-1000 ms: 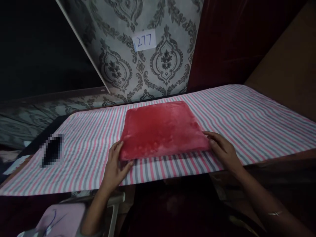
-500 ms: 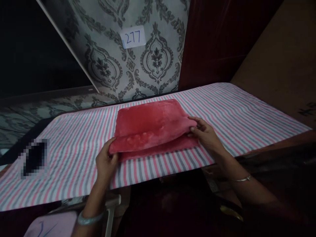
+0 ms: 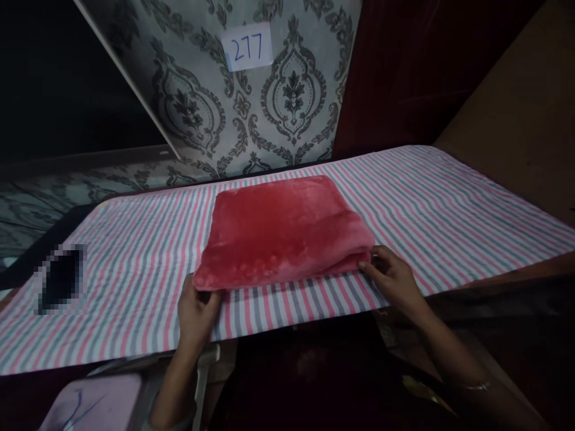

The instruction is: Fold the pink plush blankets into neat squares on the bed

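A plush red cloth (image 3: 278, 230), possibly a towel or small blanket, lies folded in layers on a striped cover (image 3: 148, 263). My left hand (image 3: 197, 311) grips its near left corner, thumb in front and fingers partly hidden under the fabric. At the near right corner my right hand (image 3: 390, 278) pinches the folded edge between thumb and fingers. Along the near side the upper layer rests on the lower one, with a small gap showing at the right.
A dark pixelated patch (image 3: 60, 281) covers something at the cover's left. Behind stand a patterned wall (image 3: 242, 120) with a paper marked 277 (image 3: 248, 46), and a dark screen (image 3: 67, 90). A pink stool-like top (image 3: 94, 401) sits below, at the lower left.
Both hands have come down and nearer to me with the cloth's upper layer, which now covers the lower layer's front edge. The view has shifted slightly.
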Demonstrator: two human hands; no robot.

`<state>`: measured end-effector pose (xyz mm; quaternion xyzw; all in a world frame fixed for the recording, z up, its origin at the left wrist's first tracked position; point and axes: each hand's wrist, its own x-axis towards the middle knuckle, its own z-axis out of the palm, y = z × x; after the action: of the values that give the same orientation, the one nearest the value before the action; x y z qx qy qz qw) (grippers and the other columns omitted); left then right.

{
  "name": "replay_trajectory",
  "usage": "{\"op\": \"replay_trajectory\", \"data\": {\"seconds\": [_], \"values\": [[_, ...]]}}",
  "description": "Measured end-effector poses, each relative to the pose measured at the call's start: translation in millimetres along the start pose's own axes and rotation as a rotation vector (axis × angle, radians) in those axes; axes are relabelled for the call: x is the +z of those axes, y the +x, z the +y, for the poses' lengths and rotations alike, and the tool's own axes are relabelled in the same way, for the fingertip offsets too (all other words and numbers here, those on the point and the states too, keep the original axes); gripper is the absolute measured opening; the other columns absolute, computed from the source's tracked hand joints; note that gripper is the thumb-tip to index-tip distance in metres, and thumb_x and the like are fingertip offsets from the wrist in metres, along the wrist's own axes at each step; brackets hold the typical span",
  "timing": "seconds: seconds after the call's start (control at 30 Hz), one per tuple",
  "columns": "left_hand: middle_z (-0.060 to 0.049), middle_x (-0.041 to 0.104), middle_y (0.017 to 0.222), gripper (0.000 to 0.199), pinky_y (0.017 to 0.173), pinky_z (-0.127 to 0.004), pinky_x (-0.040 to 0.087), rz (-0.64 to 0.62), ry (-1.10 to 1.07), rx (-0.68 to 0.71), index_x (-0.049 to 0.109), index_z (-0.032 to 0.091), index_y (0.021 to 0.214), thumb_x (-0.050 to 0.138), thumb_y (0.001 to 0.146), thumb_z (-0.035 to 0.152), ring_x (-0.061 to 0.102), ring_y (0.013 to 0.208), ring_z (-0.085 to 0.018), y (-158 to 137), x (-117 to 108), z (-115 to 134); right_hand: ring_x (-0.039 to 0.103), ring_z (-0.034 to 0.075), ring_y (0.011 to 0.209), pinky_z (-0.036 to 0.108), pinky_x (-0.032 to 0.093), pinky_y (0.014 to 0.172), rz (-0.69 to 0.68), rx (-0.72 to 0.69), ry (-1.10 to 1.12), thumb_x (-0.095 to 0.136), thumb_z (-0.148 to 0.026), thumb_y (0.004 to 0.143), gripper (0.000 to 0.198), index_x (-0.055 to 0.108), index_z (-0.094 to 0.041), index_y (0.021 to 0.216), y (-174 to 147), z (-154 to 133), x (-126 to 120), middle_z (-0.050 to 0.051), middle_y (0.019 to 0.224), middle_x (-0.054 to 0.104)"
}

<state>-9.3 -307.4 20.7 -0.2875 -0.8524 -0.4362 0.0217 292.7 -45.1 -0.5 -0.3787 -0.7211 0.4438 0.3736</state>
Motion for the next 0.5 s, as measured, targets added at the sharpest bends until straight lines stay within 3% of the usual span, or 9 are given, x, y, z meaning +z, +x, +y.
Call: {"op": "replay_trajectory", "data": {"seconds": [0.17,0.33,0.4,0.5], "values": [[-0.009,0.074,0.102,0.030,0.088,-0.037,0.051,-0.080,-0.041,-0.085,0.066,0.021,0.096,0.064,0.072,0.037,0.066,0.099,-0.030,10.0,0.0,0.0,0.043,0.012,0.045,0.025,0.035,0.044,-0.138,0.215,0.306,0.076,-0.052,0.075,0.040,0.057,-0.026,0.099,-0.6,-12.7,5.0,-0.008,0.057,0.049],[-0.007,0.074,0.078,0.014,0.085,-0.041,0.053,-0.129,0.007,-0.228,0.068,0.021,0.074,0.068,0.064,0.031,0.069,0.093,-0.034,19.8,-0.9,4.0,0.050,0.012,0.045,0.024,0.040,0.044,-0.286,0.324,0.327,0.080,-0.052,0.069,0.044,0.052,-0.023,0.086,8.4,-16.4,4.9,-0.006,0.055,0.055],[-0.007,0.076,0.084,0.019,0.088,-0.040,0.053,-0.100,-0.105,-0.244,0.072,0.020,0.080,0.071,0.066,0.033,0.069,0.098,-0.033,17.5,3.0,10.1,0.050,0.012,0.044,0.024,0.040,0.043,-0.305,0.355,0.318,0.081,-0.054,0.066,0.045,0.050,-0.023,0.079,12.2,-15.9,5.9,-0.005,0.052,0.055],[-0.007,0.076,0.113,0.037,0.099,-0.036,0.050,-0.070,-0.450,-0.224,0.074,0.019,0.106,0.075,0.074,0.038,0.068,0.110,-0.027,11.3,11.8,20.3,0.044,0.010,0.042,0.023,0.036,0.043,-0.274,0.336,0.330,0.079,-0.056,0.067,0.044,0.051,-0.023,0.073,16.8,-15.5,7.2,-0.006,0.048,0.051]]}}
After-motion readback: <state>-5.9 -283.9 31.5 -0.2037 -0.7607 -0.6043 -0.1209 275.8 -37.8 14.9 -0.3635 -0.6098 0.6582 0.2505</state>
